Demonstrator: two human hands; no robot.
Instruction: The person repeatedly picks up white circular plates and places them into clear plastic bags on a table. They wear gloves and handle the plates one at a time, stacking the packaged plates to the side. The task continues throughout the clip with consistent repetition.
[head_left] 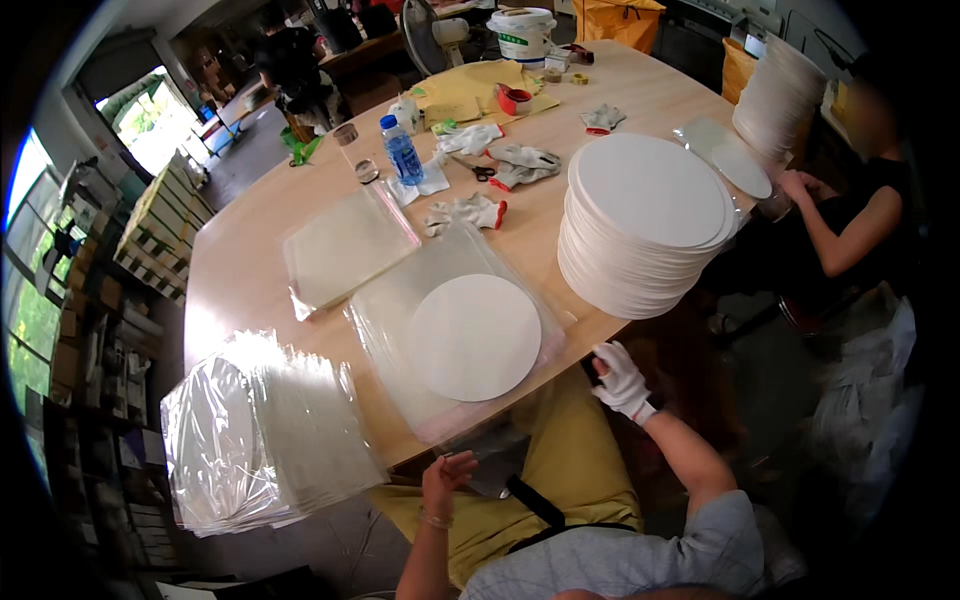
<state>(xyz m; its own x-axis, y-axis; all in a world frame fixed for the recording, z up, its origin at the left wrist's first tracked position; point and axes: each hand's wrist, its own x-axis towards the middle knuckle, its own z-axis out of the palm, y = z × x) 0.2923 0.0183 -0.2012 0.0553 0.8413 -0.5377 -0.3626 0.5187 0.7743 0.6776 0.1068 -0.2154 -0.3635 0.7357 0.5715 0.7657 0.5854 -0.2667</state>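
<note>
The round white disc [476,338] lies just ahead of my bare left hand [445,483], fingers parted, seemingly empty, and leftward of my gloved right hand [622,387], fingers curled, whether holding anything I can't tell.

- Daylight entered at left through windows [30,310] and an overexposed doorway [145,115].
- Glare streaked the plastic sleeves [240,440].
- Fisheye distortion bowed the table [235,265]; corners fell black.
</note>
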